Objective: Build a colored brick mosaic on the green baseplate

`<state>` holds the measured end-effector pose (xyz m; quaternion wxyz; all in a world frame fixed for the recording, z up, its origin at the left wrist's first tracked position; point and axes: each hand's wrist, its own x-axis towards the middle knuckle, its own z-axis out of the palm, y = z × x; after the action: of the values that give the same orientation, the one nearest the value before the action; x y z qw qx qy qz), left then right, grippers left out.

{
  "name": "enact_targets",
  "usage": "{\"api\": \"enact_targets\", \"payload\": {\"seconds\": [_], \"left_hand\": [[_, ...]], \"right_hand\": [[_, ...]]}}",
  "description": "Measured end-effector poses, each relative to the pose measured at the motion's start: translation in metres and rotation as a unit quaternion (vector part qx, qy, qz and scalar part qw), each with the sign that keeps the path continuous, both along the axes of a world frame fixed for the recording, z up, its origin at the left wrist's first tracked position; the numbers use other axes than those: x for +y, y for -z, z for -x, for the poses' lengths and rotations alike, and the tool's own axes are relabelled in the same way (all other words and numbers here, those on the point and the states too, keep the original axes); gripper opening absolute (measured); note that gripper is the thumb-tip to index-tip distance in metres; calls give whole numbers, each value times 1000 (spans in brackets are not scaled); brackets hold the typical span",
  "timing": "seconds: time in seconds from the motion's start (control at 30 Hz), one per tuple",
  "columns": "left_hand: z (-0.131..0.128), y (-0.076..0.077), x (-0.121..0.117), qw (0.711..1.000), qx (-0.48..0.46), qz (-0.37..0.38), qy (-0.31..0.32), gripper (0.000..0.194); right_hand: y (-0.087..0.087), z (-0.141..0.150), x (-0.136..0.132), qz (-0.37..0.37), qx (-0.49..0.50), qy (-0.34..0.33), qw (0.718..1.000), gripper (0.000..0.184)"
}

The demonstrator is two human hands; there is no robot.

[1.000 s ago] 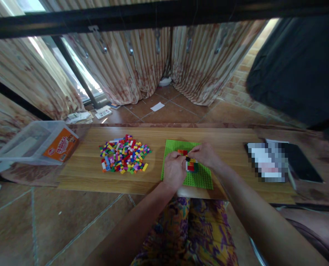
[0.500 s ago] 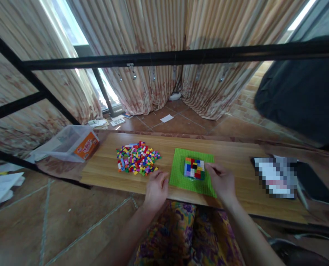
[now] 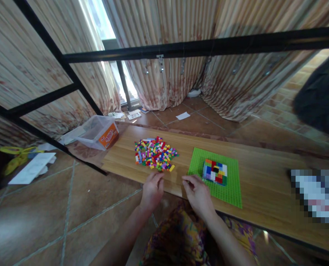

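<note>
Head view: our left hand (image 3: 152, 189) and right hand (image 3: 199, 193), fingers half-curled, hold unclear, could brush the brick pile (image 3: 156, 153) apart.

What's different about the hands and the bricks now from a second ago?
Both hands have let go of the brick build. The left hand moved left, beside the near edge of the brick pile. The right hand moved left too, to the near left corner of the green board. The brick build stayed on the green board.
</note>
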<state>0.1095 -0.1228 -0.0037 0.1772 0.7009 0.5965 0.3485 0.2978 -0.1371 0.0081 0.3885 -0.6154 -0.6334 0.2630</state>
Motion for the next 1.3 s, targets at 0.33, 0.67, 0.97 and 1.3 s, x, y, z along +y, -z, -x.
{"api": "enact_targets", "payload": {"seconds": [0.33,0.67,0.97,1.3], "left_hand": [[11,4,12,999,-31,29,-2,26],[13,8,18,1000,-2,11,5,24],[16,6,24,1000,12,8,10,22],[4,0,21,999,25,48,3,23]], "right_hand": [[3,28,64,-2,-136,-80,987,28],[-2,25,59,18,-204,-103,973,13],[-10,18,25,35,-74,-39,996,12],[-2,-99,-14,47,177,235,955,38]]}}
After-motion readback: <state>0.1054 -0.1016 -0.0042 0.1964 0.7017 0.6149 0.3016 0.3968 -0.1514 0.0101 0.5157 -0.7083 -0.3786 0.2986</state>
